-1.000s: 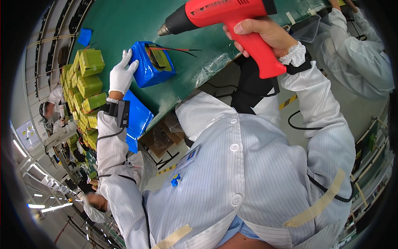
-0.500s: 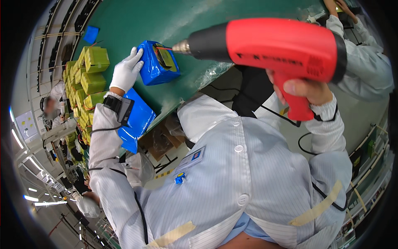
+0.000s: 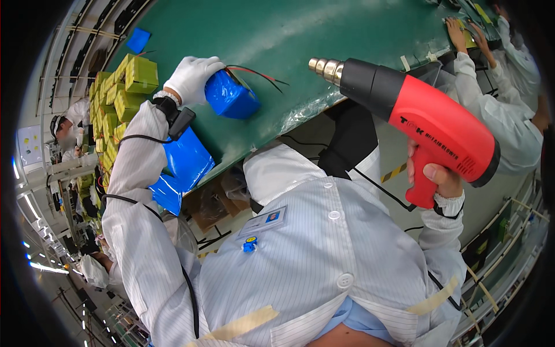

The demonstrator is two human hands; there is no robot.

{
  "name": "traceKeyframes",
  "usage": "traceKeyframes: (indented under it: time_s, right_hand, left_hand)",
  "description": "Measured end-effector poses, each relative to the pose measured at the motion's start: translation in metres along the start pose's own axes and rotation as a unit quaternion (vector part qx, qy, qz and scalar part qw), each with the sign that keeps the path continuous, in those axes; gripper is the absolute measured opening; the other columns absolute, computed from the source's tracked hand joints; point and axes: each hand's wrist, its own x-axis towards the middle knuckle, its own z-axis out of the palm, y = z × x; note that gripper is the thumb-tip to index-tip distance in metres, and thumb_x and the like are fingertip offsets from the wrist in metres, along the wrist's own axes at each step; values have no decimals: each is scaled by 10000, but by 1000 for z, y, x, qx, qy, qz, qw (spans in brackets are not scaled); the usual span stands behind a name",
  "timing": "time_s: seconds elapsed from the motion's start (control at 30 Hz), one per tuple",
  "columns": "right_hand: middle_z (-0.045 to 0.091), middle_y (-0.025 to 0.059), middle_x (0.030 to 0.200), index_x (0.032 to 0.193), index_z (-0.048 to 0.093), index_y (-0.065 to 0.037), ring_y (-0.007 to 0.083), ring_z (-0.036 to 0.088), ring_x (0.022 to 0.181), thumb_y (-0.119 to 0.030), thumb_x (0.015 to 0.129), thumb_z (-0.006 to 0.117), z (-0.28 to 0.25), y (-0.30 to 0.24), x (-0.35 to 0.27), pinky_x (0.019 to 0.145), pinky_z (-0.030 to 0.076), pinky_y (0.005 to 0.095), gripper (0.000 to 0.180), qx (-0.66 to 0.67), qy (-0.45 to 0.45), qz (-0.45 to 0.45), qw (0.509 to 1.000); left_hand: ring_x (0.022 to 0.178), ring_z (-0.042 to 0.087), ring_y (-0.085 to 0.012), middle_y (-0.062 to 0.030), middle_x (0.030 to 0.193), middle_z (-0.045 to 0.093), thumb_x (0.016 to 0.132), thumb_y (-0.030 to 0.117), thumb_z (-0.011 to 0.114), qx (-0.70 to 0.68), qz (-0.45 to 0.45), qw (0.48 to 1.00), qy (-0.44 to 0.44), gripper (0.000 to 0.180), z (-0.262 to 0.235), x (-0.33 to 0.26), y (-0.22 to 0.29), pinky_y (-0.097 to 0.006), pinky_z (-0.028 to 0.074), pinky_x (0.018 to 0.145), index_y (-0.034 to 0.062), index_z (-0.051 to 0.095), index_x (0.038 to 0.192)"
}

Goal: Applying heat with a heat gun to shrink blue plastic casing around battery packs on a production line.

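Observation:
My left hand (image 3: pixel 195 78), in a white glove, curls over the far left corner of a block-shaped battery pack (image 3: pixel 232 99) wrapped in shiny blue film. Thin red and black wires (image 3: pixel 260 73) stick out from the pack's far side toward the right. In my bare right hand (image 3: pixel 443 178) is the handle of a red and black heat gun (image 3: pixel 442 133). Its metal nozzle points up and left over the green table, apart from the pack. Loose blue film sleeves (image 3: pixel 188 161) lie at the table's near edge, beside my left forearm.
Yellow-green wrapped blocks (image 3: pixel 141 74) are stacked at the left. A small blue piece (image 3: pixel 139 40) lies beyond them on the green table (image 3: pixel 347 29). A black cord (image 3: pixel 381 188) hangs below the heat gun. Co-workers' hands (image 3: pixel 457 36) work at the far right.
The heat gun has swung right and down, away from the pack. My left hand has shifted over the pack's far edge, and the pack has turned, showing its wires to the right.

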Motion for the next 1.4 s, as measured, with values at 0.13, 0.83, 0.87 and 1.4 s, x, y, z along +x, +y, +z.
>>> traceKeyframes:
  time_s: [0.13, 0.83, 0.87, 1.4]
  right_hand:
    - [593, 138, 1038, 1298, 534, 20, 192, 642, 679, -302, 758, 771, 8, -15, 0, 545, 538, 294, 672, -53, 12, -8, 998]
    - [662, 75, 943, 1195, 623, -7, 161, 648, 734, -203, 834, 758, 58, -52, 23, 635, 539, 303, 432, -119, -103, 9, 987]
    - [660, 76, 954, 1202, 618, -9, 159, 647, 736, -200, 835, 762, 63, -53, 23, 635, 540, 303, 438, -119, -99, 5, 988]
    - [630, 166, 988, 1297, 531, 72, 198, 657, 698, -260, 770, 761, 153, -76, 34, 551, 558, 311, 664, -228, -89, 29, 969]
  left_hand:
    - [1041, 653, -364, -157, 1125, 645, 602, 430, 884, -127, -277, 952, 30, 783, 13, -18, 33, -437, 539, 913, 71, 629, 1249]
    - [1227, 619, -343, -212, 1351, 592, 747, 333, 885, -491, -459, 661, 333, 939, 174, -39, 137, -432, 506, 1028, 47, 431, 1518]
    - [1227, 622, -335, -207, 1339, 601, 763, 331, 873, -521, -461, 644, 319, 911, 177, -38, 139, -432, 508, 1028, 56, 437, 1515]
    - [1184, 581, -374, -180, 1304, 630, 840, 349, 751, -343, -484, 728, 345, 767, 202, -32, 168, -484, 454, 1017, 21, 470, 1474]
